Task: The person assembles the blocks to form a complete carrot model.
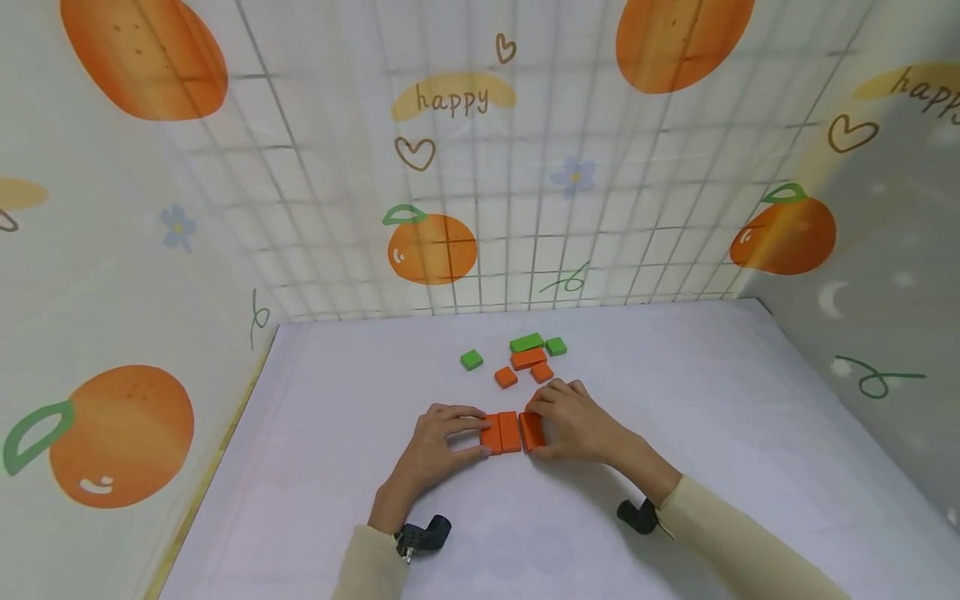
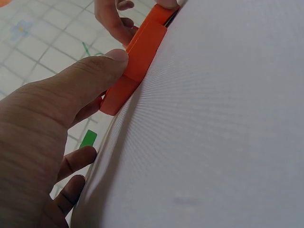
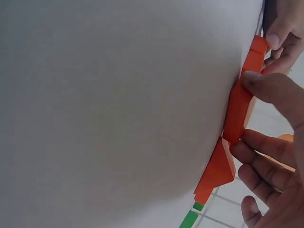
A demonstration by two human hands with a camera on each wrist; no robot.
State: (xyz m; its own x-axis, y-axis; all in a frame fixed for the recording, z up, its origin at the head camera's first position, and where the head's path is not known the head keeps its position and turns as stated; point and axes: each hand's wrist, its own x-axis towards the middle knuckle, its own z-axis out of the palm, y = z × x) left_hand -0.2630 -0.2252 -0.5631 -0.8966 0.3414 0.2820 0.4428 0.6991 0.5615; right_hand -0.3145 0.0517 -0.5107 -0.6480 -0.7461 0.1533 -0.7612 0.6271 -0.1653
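Two flat orange rectangular blocks lie side by side, long sides touching, on the white tabletop. My left hand (image 1: 433,443) pinches the left orange block (image 1: 491,437), thumb at its near end and fingers at the far end. The middle orange block (image 1: 509,432) sits right against it. Just to the right, my right hand (image 1: 576,427) holds a third orange block (image 1: 532,433) between thumb and fingers; it looks slightly tilted, with a narrow gap to the middle one. In the right wrist view, the thumb presses the near face of this held block (image 3: 237,114).
Farther back lie a long orange block (image 1: 528,358), two small orange blocks (image 1: 506,377), a long green block (image 1: 527,342) and two small green blocks (image 1: 472,360). Behind the table (image 1: 360,375) hangs a patterned curtain (image 1: 337,208) over a grid.
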